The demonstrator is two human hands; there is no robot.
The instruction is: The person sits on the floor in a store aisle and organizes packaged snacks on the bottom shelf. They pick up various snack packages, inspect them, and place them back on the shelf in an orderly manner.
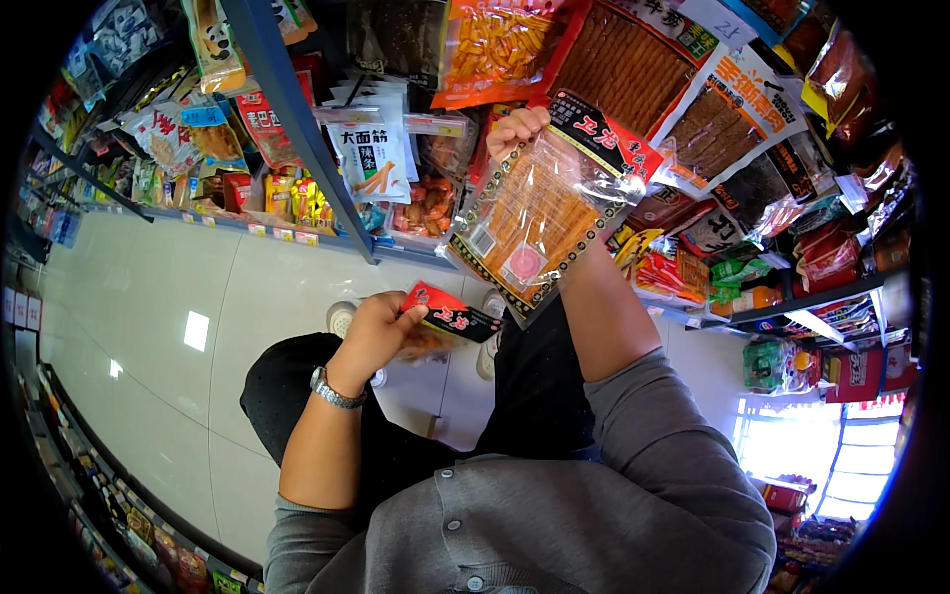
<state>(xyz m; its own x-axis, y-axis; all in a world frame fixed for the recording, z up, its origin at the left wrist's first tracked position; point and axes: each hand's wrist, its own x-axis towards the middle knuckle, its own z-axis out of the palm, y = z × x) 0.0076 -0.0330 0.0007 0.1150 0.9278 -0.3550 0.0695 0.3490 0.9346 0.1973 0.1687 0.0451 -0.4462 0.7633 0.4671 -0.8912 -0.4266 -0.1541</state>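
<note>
My right hand (518,131) is raised at the shelf, fingers closed on the upper edge of a clear snack packet (539,213). Flat orange-brown strips show through it, below a black and red header. Most of that hand and wrist lies behind the packet. Lower down, over the floor, my left hand (381,332) pinches a second snack packet (450,314) with a similar red and black header, thumb on top. This one is tipped, so its lower part is mostly hidden. A metal-banded watch (336,388) is on my left wrist.
Packed snack bags crowd the shelf ahead, among them an orange bag (505,49) and a bag of brown strips (621,67). A dark shelf upright (302,129) stands left of my hands. Pale floor tiles (148,297) spread left, with another shelf row (129,505) beyond.
</note>
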